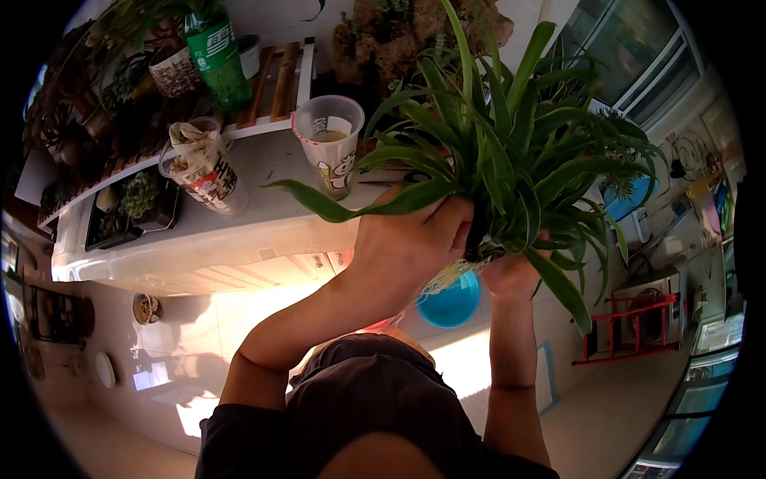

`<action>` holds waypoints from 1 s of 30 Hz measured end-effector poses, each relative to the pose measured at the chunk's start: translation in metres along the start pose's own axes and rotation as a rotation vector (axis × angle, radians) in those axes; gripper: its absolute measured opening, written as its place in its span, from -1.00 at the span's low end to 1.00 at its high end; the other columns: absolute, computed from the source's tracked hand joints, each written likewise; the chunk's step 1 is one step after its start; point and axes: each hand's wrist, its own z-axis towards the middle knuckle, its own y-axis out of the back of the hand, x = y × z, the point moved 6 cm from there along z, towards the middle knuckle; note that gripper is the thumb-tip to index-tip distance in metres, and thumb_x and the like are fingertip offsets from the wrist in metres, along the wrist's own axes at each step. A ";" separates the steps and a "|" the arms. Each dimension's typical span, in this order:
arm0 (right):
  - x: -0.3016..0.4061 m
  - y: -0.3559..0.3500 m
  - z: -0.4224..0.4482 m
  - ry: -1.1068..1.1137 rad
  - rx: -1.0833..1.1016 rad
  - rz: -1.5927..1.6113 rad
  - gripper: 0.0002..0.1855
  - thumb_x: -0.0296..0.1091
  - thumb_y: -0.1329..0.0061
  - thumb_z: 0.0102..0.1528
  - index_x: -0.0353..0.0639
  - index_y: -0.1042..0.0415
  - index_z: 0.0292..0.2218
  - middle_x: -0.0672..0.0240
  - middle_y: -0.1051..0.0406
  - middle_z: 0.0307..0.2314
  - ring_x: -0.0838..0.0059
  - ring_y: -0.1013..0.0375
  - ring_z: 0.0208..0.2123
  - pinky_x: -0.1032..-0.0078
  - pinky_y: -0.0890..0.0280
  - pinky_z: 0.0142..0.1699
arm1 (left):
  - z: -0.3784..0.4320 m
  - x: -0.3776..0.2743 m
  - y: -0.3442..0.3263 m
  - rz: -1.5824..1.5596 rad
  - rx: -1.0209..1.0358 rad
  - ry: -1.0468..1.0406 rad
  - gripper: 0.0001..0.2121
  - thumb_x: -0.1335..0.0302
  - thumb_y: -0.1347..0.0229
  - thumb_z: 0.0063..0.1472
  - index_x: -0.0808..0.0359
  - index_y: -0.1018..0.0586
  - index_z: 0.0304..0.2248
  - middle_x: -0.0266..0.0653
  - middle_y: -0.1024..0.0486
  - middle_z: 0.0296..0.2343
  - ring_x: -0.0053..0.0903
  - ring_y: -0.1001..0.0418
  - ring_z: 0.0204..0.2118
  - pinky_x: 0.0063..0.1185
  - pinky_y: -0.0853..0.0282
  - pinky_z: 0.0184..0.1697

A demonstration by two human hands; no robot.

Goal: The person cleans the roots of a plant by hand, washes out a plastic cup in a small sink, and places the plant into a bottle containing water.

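A leafy green spider plant (502, 143) is held up in front of me, out of any pot. Pale bare roots (446, 278) dangle from its base. My left hand (413, 245) grips the base from the left, its fingers curled and partly hidden. My right hand (511, 272) supports the base from the right and below, with leaves covering much of it. Left of the plant, a clear plastic cup (329, 146) with some liquid inside stands on the white counter (263, 173). Another printed plastic cup (206, 170) holds crumpled pale material.
A slatted rack (275, 84) at the back carries potted plants and a green plastic bottle (218, 66). Small succulents (140, 194) sit in black pots at the counter's left. On the floor are a blue basin (452, 302), a red-framed step ladder (640, 329) and a pot (146, 308).
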 end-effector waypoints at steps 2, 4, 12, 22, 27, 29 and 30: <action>0.008 -0.005 0.001 0.092 0.010 -0.220 -0.55 -0.19 0.20 0.11 -0.24 -0.21 -0.02 0.26 -0.29 -0.11 0.37 -0.31 -0.08 0.43 -0.22 0.01 | 0.000 0.000 0.005 -0.054 0.028 0.039 -0.77 0.60 -0.19 -0.19 0.26 -0.46 -0.45 -0.31 -0.39 -0.47 -0.41 -0.37 -0.44 -0.55 -0.24 -0.48; 0.012 -0.006 0.003 0.124 0.003 -0.282 -0.54 -0.20 0.18 0.10 -0.25 -0.20 -0.02 0.25 -0.29 -0.11 0.38 -0.30 -0.08 0.44 -0.22 0.01 | -0.006 0.006 0.006 -0.167 0.052 0.137 -0.81 0.64 -0.17 -0.11 0.27 -0.45 -0.45 -0.31 -0.41 -0.50 -0.49 -0.34 -0.56 -0.61 -0.17 -0.61; 0.003 -0.001 0.005 -0.045 -0.104 0.103 -0.49 -0.24 0.12 0.06 -0.30 -0.14 0.00 0.20 -0.25 -0.10 0.40 -0.28 -0.09 0.47 -0.20 0.00 | -0.016 0.013 0.010 -0.257 0.024 0.184 -0.85 0.55 -0.17 -0.10 0.24 -0.51 -0.45 -0.33 -0.40 -0.55 -0.42 -0.40 -0.56 -0.51 -0.26 -0.56; -0.001 -0.005 0.006 -0.030 -0.052 -0.085 -0.48 -0.03 0.39 0.15 -0.21 -0.16 0.02 0.27 -0.25 -0.08 0.39 -0.26 -0.05 0.41 -0.17 0.04 | -0.001 0.006 0.008 -0.014 0.029 -0.078 -0.80 0.56 -0.20 -0.15 0.29 -0.57 -0.41 -0.29 -0.40 -0.57 -0.39 -0.40 -0.47 -0.49 -0.27 -0.46; 0.001 -0.001 0.006 -0.038 -0.079 -0.384 -0.47 -0.02 0.39 0.15 -0.22 -0.17 0.00 0.28 -0.27 -0.10 0.40 -0.26 -0.06 0.41 -0.17 0.03 | 0.003 0.001 0.009 0.046 0.062 -0.119 -0.76 0.57 -0.15 -0.18 0.26 -0.57 -0.39 -0.31 -0.41 -0.52 -0.40 -0.40 -0.44 -0.49 -0.28 -0.44; 0.004 0.001 0.006 -0.006 -0.087 -0.809 -0.47 -0.01 0.39 0.15 -0.22 -0.17 0.00 0.29 -0.27 -0.10 0.40 -0.26 -0.07 0.41 -0.17 0.03 | 0.005 0.000 0.005 0.128 0.131 -0.120 -0.77 0.54 -0.11 -0.17 0.24 -0.57 -0.39 -0.33 -0.41 -0.49 -0.43 -0.40 -0.43 -0.51 -0.28 -0.45; 0.004 -0.002 0.006 0.007 -0.034 -0.609 -0.47 0.00 0.40 0.15 -0.22 -0.18 0.00 0.29 -0.27 -0.10 0.41 -0.27 -0.07 0.42 -0.17 0.02 | 0.006 -0.001 0.005 0.127 0.131 -0.122 -0.77 0.54 -0.11 -0.17 0.24 -0.57 -0.39 -0.33 -0.41 -0.49 -0.43 -0.40 -0.43 -0.51 -0.28 -0.45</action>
